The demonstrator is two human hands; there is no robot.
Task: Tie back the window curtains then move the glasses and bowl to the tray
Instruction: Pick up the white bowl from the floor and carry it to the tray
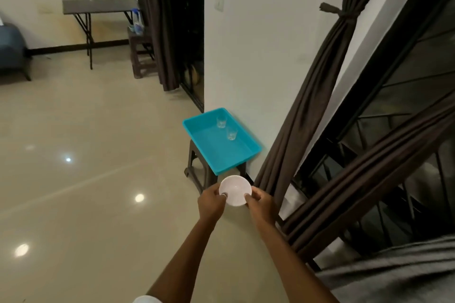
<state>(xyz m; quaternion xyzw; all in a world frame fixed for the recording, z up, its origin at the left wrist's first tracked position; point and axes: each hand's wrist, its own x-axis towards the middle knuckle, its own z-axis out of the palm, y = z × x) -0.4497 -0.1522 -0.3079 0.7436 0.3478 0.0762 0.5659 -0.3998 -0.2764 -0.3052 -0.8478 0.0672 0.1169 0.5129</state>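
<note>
Both hands, left hand [211,202] and right hand [259,202], pinch one white bowl [235,189] near two glasses [221,121] in one tray [204,140].

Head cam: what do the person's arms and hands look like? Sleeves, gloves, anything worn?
Left hand and right hand are ungloved, and both forearms are bare down to the frame's bottom edge. No watch or wristband shows. A white patch, possibly a sleeve edge, sits by the left arm at the bottom.

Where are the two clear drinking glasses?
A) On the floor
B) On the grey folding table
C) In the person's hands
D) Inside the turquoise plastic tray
D: both clear drinking glasses stand inside the turquoise plastic tray; the left hand and right hand hold a white round bowl.
</note>
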